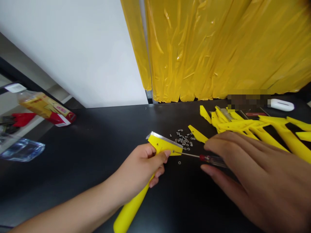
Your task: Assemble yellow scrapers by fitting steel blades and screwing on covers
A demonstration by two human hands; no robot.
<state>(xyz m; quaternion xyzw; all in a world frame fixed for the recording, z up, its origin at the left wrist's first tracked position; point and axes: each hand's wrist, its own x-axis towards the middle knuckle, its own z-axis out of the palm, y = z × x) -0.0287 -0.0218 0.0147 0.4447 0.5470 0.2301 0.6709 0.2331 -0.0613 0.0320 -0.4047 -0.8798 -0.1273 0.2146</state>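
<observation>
My left hand [145, 161] is wrapped round a yellow scraper [132, 207] near its head, the handle slanting down toward me. A metal blade [167, 139] runs along the head's far edge. My right hand [262, 178] holds a screwdriver [215, 160] with a red collar and a clear handle; thumb and forefinger stand apart beside it, and the handle's end is hidden by the hand. The thin shaft reaches left, its tip at a small screw on the scraper head. Small nuts and screws [184, 141] lie loose just behind the head.
Several yellow scraper parts [243, 124] are piled at the right, with a loose yellow plate [197, 134] nearer. A white case [282, 105] lies behind them. A drink bottle [48, 106] and a clear blue-tinted object [24, 149] are at left. Yellow plastic sheeting [206, 48] hangs beyond the black table [109, 126].
</observation>
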